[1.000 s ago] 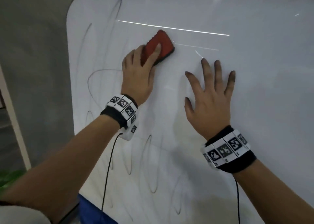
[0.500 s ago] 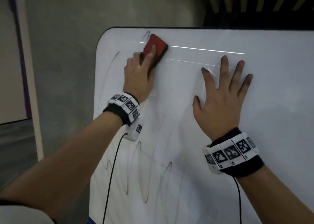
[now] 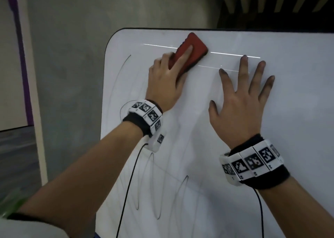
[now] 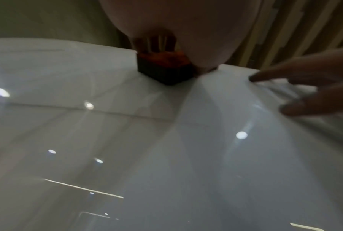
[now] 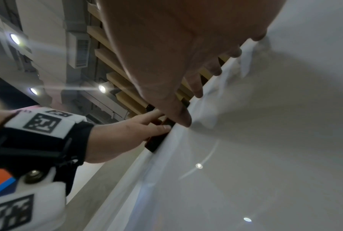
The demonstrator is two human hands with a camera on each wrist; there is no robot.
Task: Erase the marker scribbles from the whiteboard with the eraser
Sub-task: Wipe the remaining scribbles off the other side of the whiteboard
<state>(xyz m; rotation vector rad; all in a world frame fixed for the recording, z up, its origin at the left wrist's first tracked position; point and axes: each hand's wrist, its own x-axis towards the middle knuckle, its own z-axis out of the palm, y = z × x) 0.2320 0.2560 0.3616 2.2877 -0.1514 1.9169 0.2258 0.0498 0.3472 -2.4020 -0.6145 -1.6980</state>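
The red eraser (image 3: 195,48) with a dark felt base lies slanted against the whiteboard (image 3: 280,129) just under its top edge. My left hand (image 3: 166,82) grips it, index finger laid along its back, thumb at its side. In the left wrist view the eraser (image 4: 164,70) shows under my palm. My right hand (image 3: 240,100) presses flat on the board to the eraser's right, fingers spread, tips dark with ink. Thin marker scribbles (image 3: 153,183) loop over the board's lower left, and a long arc (image 3: 117,78) runs near its left edge.
A grey wall (image 3: 72,57) stands behind the board on the left, with a white post (image 3: 34,93) beside it. Cables (image 3: 130,183) hang from both wristbands across the board. The right wrist view shows my left hand (image 5: 117,137) and ceiling lights (image 5: 102,88).
My left hand has slid the eraser up the board to near the top edge, then a little to the right. The right hand has stayed flat on the board.
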